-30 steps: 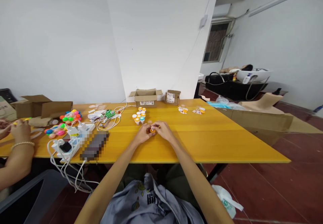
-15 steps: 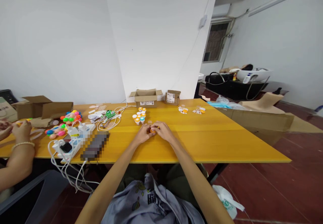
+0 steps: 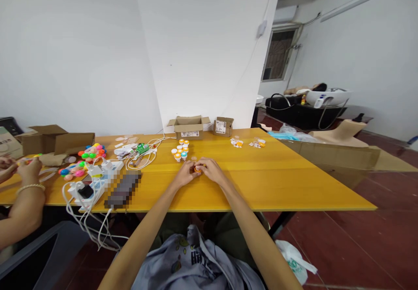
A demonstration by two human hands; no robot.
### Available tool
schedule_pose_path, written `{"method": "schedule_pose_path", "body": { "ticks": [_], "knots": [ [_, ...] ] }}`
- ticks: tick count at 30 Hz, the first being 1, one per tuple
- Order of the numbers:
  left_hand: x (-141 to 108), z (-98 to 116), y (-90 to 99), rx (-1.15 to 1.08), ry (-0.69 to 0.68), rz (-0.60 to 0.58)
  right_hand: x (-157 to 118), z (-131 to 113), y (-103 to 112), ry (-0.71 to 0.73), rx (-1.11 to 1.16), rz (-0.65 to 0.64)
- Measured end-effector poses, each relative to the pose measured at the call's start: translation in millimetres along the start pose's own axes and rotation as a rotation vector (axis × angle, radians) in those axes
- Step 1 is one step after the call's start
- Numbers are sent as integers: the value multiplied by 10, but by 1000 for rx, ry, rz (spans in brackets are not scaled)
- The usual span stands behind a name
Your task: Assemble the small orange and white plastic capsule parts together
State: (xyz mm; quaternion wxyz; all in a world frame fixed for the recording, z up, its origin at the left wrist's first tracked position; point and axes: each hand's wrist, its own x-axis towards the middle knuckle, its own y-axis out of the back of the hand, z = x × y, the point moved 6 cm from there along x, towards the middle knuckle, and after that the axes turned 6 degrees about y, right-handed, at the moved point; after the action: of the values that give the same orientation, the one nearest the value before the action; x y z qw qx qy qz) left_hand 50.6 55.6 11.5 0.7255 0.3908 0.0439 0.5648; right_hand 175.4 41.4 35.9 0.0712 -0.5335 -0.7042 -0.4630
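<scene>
My left hand point(image 3: 184, 173) and my right hand point(image 3: 209, 169) meet over the table, fingers closed together around a small orange piece point(image 3: 197, 168). Fingers hide most of that piece, so its exact kind does not show. Just beyond my hands stands a cluster of small round pieces point(image 3: 180, 150) with white, orange and teal tops on clear bodies. A clear disc point(image 3: 193, 158) lies right behind my fingertips. Off to the right are two little heaps of white and orange parts, one heap point(image 3: 237, 143) nearer the middle and another heap point(image 3: 257, 143) beyond it.
An open cardboard box point(image 3: 188, 128) and a smaller box point(image 3: 224, 126) stand against the wall. To the left lie a power strip point(image 3: 112, 168) with tangled cables, a blurred dark device point(image 3: 123, 190) and colourful ball rings point(image 3: 92, 151). Another person's hands point(image 3: 28, 168) work at the far left.
My hands stay almost in place, still closed around the small orange piece. The other person's hand at the far left has shifted slightly.
</scene>
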Motion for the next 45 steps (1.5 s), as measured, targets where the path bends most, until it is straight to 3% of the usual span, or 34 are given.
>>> {"method": "schedule_pose_path", "body": {
  "ticks": [19,32,37,41,45],
  "knots": [
    [-8,77,-1,6,25,-15,-29,-7,-9,6,-148,37],
    [-6,20,0,-10,10,0,-33,96,8,-108,-120,79],
    [13,-3,27,-86,70,24,-25,253,24,-175,57,157],
    [13,-32,102,-160,130,96,-61,453,-117,-400,442,125],
    [-5,-27,168,-241,143,159,-89,427,-270,-521,826,106]
  ]
}}
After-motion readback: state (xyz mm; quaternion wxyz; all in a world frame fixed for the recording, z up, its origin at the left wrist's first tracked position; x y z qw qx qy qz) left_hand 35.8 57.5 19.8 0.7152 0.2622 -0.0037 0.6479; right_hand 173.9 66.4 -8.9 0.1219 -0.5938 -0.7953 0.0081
